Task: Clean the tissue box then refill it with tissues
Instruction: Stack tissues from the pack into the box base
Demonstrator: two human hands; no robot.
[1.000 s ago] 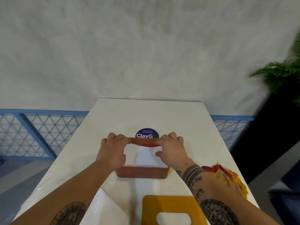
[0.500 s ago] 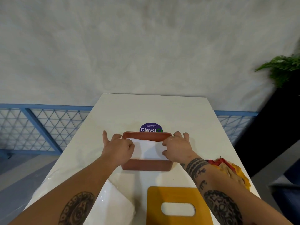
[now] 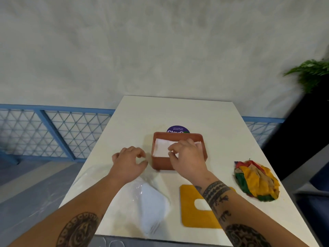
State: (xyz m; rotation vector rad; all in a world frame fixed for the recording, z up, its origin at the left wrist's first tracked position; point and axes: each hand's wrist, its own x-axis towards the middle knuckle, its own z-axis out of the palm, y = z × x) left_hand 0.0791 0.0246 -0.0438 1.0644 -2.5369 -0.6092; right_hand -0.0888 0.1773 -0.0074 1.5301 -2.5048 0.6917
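The brown-red tissue box [image 3: 161, 166] stands open-topped in the middle of the white table [image 3: 178, 111], with a stack of white tissues [image 3: 161, 148] lying inside. My right hand [image 3: 187, 158] is over the box's right half, fingers loosely curled just above the tissues, gripping nothing that I can see. My left hand [image 3: 128, 162] is off the box, to its left above the table, loosely curled and empty. The yellow lid [image 3: 192, 216] with its slot lies flat nearer to me, partly under my right forearm.
A clear plastic pack of tissues [image 3: 151, 200] lies at the table's near left. A crumpled multicoloured cloth [image 3: 256, 180] sits at the right edge. A purple round sticker [image 3: 178, 129] is behind the box. Blue mesh railing [image 3: 53, 129] runs left; a plant [image 3: 311, 73] stands right.
Both hands had been pressing the tissues down in the box. Now my left hand has pulled away to the left and my right hand has lifted above the tissues.
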